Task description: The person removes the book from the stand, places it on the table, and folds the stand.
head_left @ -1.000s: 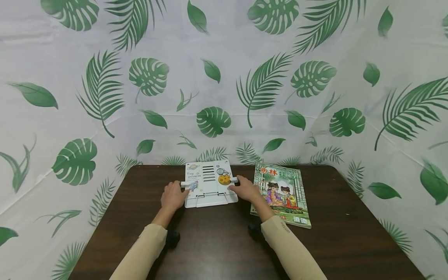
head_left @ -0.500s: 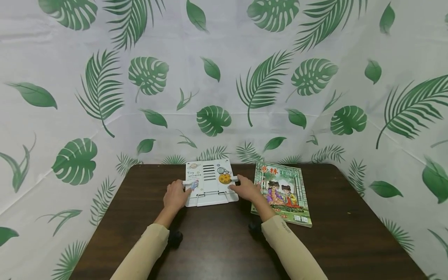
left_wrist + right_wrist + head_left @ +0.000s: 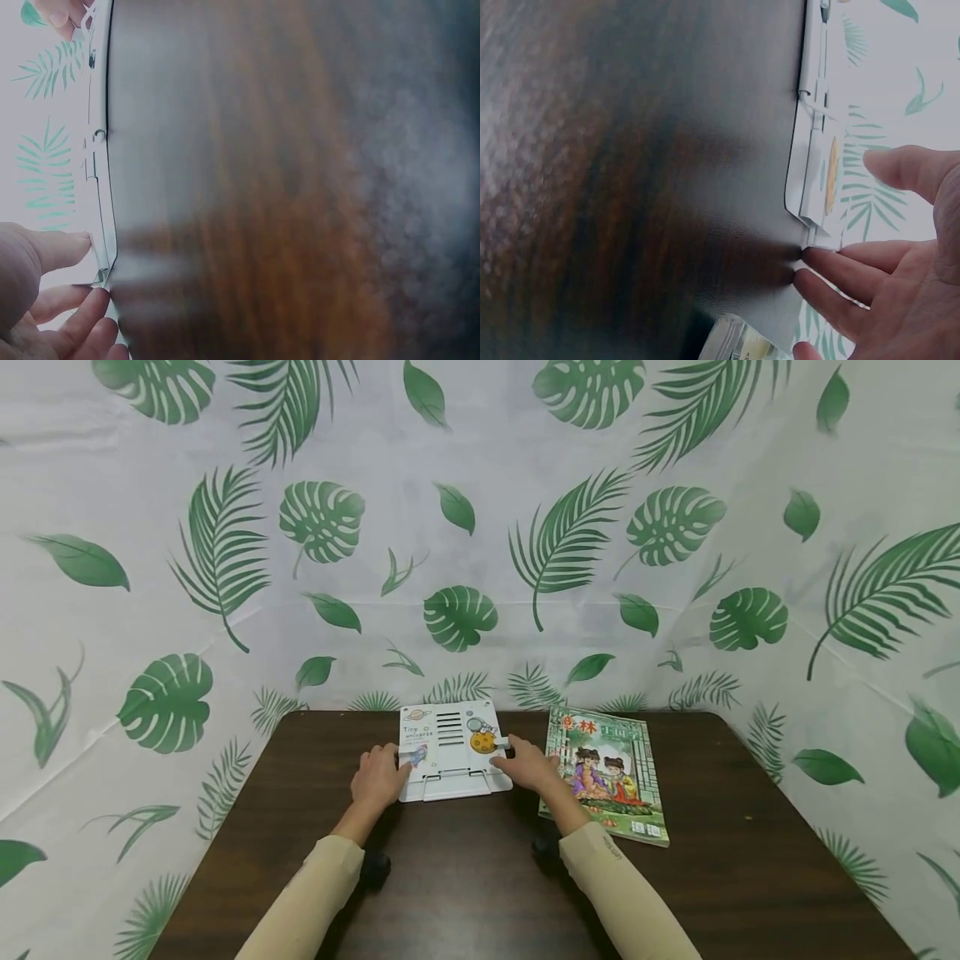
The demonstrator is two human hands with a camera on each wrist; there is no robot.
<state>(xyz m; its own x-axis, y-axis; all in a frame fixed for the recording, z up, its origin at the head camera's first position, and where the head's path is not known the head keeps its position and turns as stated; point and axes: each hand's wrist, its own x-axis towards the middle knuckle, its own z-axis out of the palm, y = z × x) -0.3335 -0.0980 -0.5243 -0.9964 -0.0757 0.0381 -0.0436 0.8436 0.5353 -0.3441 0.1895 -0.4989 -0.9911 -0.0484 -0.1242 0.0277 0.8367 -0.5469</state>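
A white book stand (image 3: 444, 768) printed with "Tiny universe", a rocket and a yellow planet lies flat near the back of the table. At its left edge, my left hand (image 3: 377, 778) holds the side, thumb over the face and fingers at the edge by a small white tab. My right hand (image 3: 528, 764) is at the opposite edge beside another white tab (image 3: 502, 744) that sticks out. In the right wrist view, the right fingers (image 3: 840, 277) reach the stand's edge, with the thumb (image 3: 904, 166) spread apart from them.
A green illustrated magazine (image 3: 604, 777) lies right of the stand, partly under my right forearm in the head view. Behind the dark wooden table (image 3: 465, 877) hangs a white cloth (image 3: 480, 552) printed with green leaves.
My left hand has shifted slightly right, and the left tab now sticks out less from the stand. My right hand stays nearly still, its tab still out.
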